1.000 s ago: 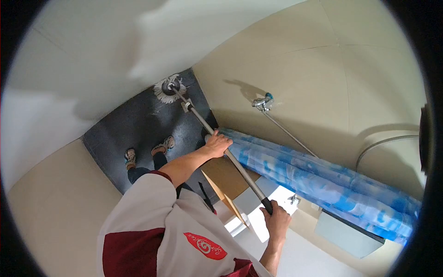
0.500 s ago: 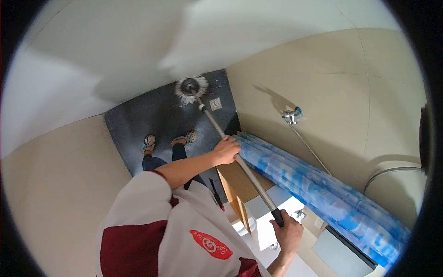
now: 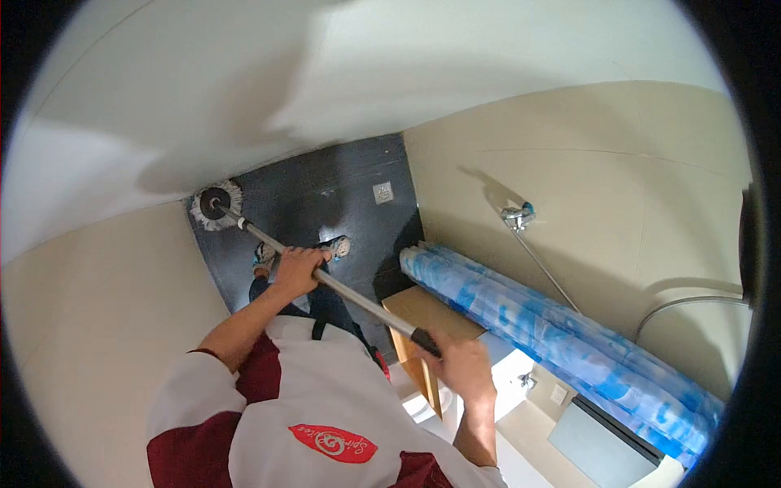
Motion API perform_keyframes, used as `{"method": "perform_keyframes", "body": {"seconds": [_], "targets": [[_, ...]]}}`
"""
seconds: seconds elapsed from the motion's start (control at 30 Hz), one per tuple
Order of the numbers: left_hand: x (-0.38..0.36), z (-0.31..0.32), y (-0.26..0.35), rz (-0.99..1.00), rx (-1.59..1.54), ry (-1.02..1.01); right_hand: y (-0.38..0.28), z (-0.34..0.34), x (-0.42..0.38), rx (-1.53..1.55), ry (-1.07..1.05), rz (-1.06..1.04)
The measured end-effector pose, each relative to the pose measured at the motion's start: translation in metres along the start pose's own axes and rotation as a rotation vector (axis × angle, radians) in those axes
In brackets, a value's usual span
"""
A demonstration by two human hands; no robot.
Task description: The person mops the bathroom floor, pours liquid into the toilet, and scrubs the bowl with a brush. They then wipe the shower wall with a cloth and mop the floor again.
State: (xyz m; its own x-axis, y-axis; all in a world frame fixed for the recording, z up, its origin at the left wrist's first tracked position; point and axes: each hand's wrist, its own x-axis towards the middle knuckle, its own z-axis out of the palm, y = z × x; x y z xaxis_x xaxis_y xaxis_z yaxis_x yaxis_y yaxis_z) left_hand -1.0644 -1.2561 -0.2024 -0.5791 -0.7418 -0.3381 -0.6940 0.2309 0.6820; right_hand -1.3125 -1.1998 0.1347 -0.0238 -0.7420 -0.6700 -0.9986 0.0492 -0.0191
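A mop point(image 3: 358, 302) slants across the view, its round head with white strands point(image 3: 216, 203) on the dark tiled floor point(image 3: 285, 183) in the left corner by the walls. My left hand point(image 3: 299, 271) is wrapped round the middle of the metal pole. Farther up, at the black grip end, my right hand point(image 3: 465, 368) is closed on the handle. Both of my feet, in patterned clogs point(image 3: 335, 247), stand on the floor under the pole, partly behind my left hand.
A square floor drain point(image 3: 382, 192) lies near the right wall. A blue-and-white shower curtain point(image 3: 521, 317) hangs bunched on the right, near a shower tap point(image 3: 518, 216) and hose. A wooden cabinet door point(image 3: 420, 376) and a white basin point(image 3: 423, 407) are close to my right arm.
The mop head has swept left across the floor, from beside the drain into the left corner. Both hands have moved left with the pole, keeping their hold.
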Motion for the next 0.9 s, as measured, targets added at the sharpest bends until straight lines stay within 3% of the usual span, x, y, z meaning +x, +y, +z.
{"method": "perform_keyframes", "body": {"seconds": [0.1,0.23,0.37,0.47,0.6,0.8,0.9], "targets": [[0.051,0.015,0.048,0.032,-0.022,0.014,0.046,-0.031,-0.006,0.081,0.109,0.103],[0.135,0.046,0.15,0.287,-0.161,0.137,0.09,-0.057,-0.048,-0.053,0.14,0.372],[0.216,0.085,0.222,0.432,-0.051,0.029,0.122,-0.037,-0.069,0.0,0.242,0.539],[0.251,0.113,0.24,0.503,-0.041,-0.048,0.115,-0.01,-0.061,0.104,0.163,0.7],[0.238,0.151,0.237,0.587,0.089,-0.298,0.105,0.057,-0.083,0.298,0.095,0.836],[0.121,0.201,0.247,0.796,0.113,-0.611,0.022,0.096,-0.166,0.618,0.006,1.043],[0.063,0.245,0.247,0.873,0.153,-0.71,-0.039,0.114,-0.196,0.56,0.175,1.008]]}}
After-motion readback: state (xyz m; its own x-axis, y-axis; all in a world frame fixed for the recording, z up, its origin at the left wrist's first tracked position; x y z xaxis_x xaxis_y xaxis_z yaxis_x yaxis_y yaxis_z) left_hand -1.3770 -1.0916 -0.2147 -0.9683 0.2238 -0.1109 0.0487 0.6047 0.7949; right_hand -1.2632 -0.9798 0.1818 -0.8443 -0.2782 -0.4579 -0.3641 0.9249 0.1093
